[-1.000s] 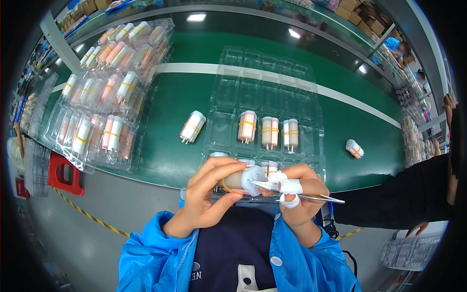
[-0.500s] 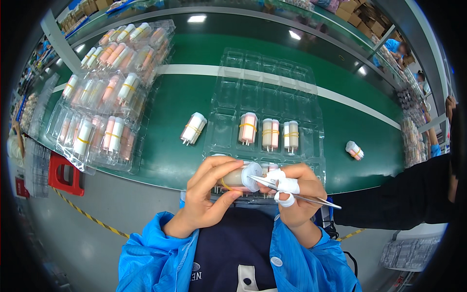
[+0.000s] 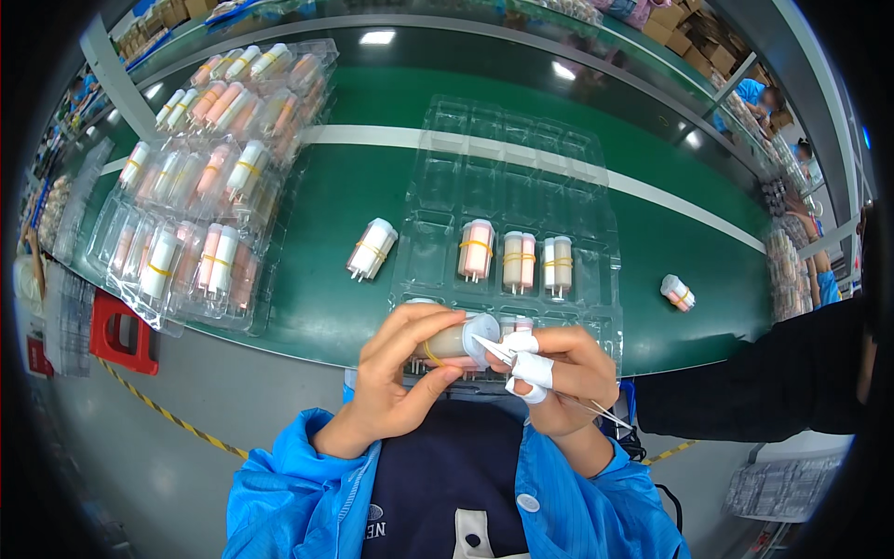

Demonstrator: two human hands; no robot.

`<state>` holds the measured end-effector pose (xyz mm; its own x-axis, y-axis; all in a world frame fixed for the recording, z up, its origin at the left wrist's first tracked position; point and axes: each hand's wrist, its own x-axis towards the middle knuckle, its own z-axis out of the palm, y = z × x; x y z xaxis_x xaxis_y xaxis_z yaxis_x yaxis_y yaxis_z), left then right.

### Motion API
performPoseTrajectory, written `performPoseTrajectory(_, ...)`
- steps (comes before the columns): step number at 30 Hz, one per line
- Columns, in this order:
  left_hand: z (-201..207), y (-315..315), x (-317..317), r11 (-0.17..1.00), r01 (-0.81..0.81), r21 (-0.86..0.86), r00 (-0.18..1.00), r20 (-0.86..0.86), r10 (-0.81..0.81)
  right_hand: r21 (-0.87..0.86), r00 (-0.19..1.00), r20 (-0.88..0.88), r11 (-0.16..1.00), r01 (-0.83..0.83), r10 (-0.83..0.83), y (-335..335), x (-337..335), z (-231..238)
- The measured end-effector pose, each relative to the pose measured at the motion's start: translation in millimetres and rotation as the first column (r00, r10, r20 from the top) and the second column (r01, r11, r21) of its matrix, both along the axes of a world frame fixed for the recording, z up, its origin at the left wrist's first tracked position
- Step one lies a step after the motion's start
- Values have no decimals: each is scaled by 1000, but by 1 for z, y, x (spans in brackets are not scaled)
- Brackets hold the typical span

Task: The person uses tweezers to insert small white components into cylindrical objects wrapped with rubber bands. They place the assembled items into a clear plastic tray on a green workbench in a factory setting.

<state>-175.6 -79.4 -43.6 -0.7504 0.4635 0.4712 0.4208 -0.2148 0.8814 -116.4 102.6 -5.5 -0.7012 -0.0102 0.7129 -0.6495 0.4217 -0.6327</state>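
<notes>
My left hand point(image 3: 396, 377) is wrapped round a bundle of beige and pink cylinders point(image 3: 447, 344) with a yellow rubber band, tilted onto its side. Its round, translucent whitish cap point(image 3: 480, 328) faces my right hand. White tape covers some fingers of my right hand point(image 3: 575, 377), which pinches a pair of metal tweezers point(image 3: 494, 350). The tweezers' tips are at the cap's face; whether they grip anything is too small to tell. Beyond my hands, a clear plastic tray point(image 3: 433, 191) holds several similar banded bundles point(image 3: 475, 250), partly hidden behind my hands in the nearest row.
Stacked clear trays filled with bundles point(image 3: 219, 172) stand at the left of the green table point(image 3: 326, 321). One loose bundle point(image 3: 372, 249) lies left of the tray, another point(image 3: 678, 292) lies to the right. A red stool point(image 3: 126, 334) stands on the floor; a dark-sleeved arm point(image 3: 745, 377) reaches in at right.
My right hand has shifted slightly left and turned, so the tweezers' rear end points lower and its two arms show apart. My left hand and the bundle have hardly moved.
</notes>
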Motion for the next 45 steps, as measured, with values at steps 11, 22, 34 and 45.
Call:
performPoseTrajectory(11, 1, 0, 1, 999, -26, 31, 999, 35, 25, -98, 999, 40, 995, 0, 4, -4, -2, 4)
performPoseTrajectory(22, -3, 0, -1, 999, -20, 31, 1000, 18, 20, -351, 987, 159, 936, 38, 20, -8, -1, -5)
performPoseTrajectory(34, -10, 8, -3, 981, -173, 86, 971, -152, 184, -841, 873, 248, 540, -21, 420, -12, -4, -2)
performPoseTrajectory(45, -13, 7, -1, 986, -156, 60, 976, -143, 163, -666, 961, 152, 742, -74, 232, -20, -4, -6)
